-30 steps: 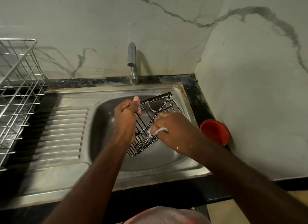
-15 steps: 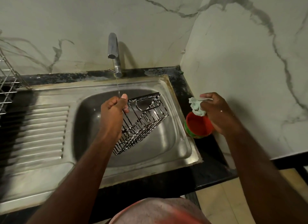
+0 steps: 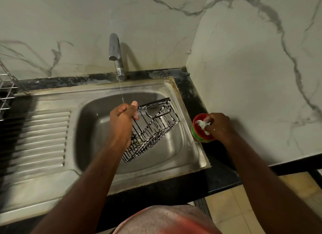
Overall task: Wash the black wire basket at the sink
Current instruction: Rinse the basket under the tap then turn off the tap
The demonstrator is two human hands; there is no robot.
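**Holding the foamy basket over the bowl, cloth pressed in the red tub**

Marble-patterned wall [image 3: 252, 77] is rising behind the sink and along your right, the two faces meeting in a corner. Below it the steel sink [image 3: 97, 129] is sitting in a black surface [image 3: 223, 174], with its ribbed drainboard [image 3: 47, 138] stretching off to the left. A silver wire rack [image 3: 5, 92] is poking in at the far left edge, beside the drainboard. The tap [image 3: 115, 54] is standing at the sink's back rim.

You are holding the black wire basket [image 3: 156, 127] in the air over the sink bowl. It is tilting, its far end up toward the back right corner and its near end dipping low toward you. White flecks of foam are clinging to its wires. Your left grip [image 3: 122, 122] is closing tight around the basket's upper left edge, fingers curled over the wire and thumb pointing up.

Your right grip [image 3: 219, 127] is reaching well away from the basket, over a red tub [image 3: 200, 138] that is standing on the surface just beside the sink's right rim. Its fingers are bunching around a whitish cloth [image 3: 202, 124], pinching it and pressing it into the tub's mouth.

A thin stream of water [image 3: 120, 89] is running from the tap's spout down to your left knuckles.
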